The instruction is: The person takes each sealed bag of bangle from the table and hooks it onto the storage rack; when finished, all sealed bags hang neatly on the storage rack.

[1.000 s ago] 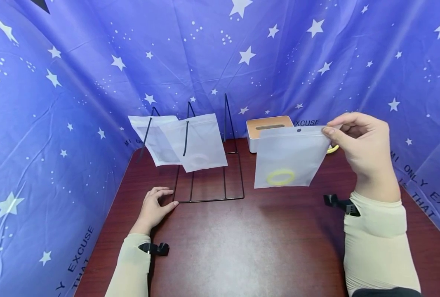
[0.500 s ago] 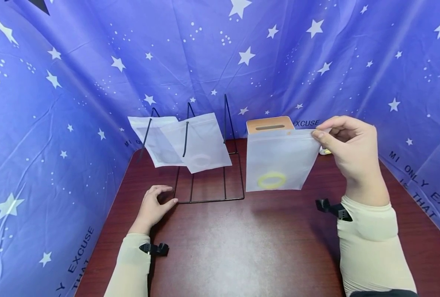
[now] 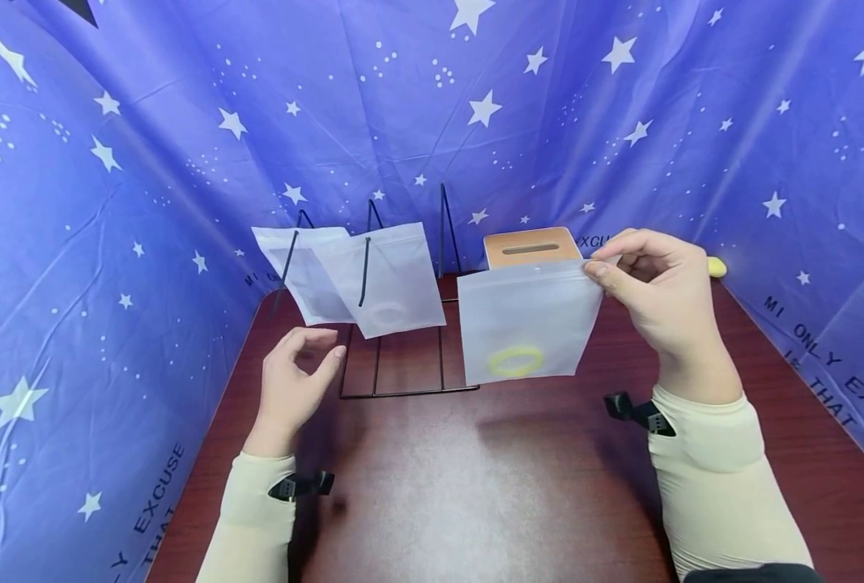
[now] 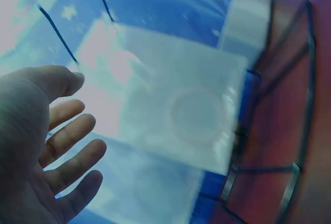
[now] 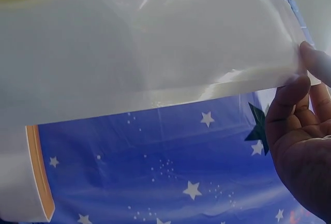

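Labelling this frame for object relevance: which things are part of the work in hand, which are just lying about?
In hand:
- right hand, pinching the frosted bag by its top corner
- yellow ring inside that bag
- wire rack with two hung bags
- left hand, open, raised beside the rack

Lying about:
- wooden-topped box
- small yellow object at the table's far edge
- star backdrop

The right hand (image 5: 302, 146) pinches a frosted bag's (image 5: 145, 48) top corner.
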### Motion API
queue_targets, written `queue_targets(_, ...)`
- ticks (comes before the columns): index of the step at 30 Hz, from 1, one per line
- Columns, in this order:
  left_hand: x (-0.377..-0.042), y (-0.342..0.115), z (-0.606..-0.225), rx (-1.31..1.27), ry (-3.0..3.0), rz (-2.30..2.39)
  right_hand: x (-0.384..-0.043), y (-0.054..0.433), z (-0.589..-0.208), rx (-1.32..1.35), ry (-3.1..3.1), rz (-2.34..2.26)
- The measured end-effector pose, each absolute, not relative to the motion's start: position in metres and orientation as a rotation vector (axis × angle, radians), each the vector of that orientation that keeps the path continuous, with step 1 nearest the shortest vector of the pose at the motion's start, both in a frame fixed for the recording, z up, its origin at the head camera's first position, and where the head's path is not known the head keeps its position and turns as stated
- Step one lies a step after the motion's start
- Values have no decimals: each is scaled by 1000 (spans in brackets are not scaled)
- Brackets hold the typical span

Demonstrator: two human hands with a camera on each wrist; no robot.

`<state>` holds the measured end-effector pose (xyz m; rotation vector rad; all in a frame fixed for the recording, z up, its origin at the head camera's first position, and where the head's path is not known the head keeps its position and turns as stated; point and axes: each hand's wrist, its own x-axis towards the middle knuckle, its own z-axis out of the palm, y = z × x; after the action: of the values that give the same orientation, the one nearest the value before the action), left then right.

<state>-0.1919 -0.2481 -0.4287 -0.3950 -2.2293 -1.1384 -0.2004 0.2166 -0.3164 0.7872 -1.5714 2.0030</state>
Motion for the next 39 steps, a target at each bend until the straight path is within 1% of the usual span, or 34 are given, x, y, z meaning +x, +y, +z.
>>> queue_targets(8, -161, -210, -370, -541, -2019, -1239, -201, 200, -320, 827, -1597, 2008)
queue_targets(11, -154, -195, -356, -606, -1994, -1263, -203, 194, -323, 834, -1630, 2000)
queue_targets(17, -165, -182, -365, -688, -2008, -1325, -205, 183, -329, 826, -1702, 1989)
queue_targets(25, -174, -152, -372, -774, -1988, -1494, -207, 168, -332, 827, -1742, 1982)
queue_targets(30, -178, -138, -376, -726, -1907, -1661, -208, 160, -333, 821, -1749, 1998)
queue_targets(39, -184, -130, -385, -570, -1811, -1696, -210, 154, -337, 807, -1793, 1972)
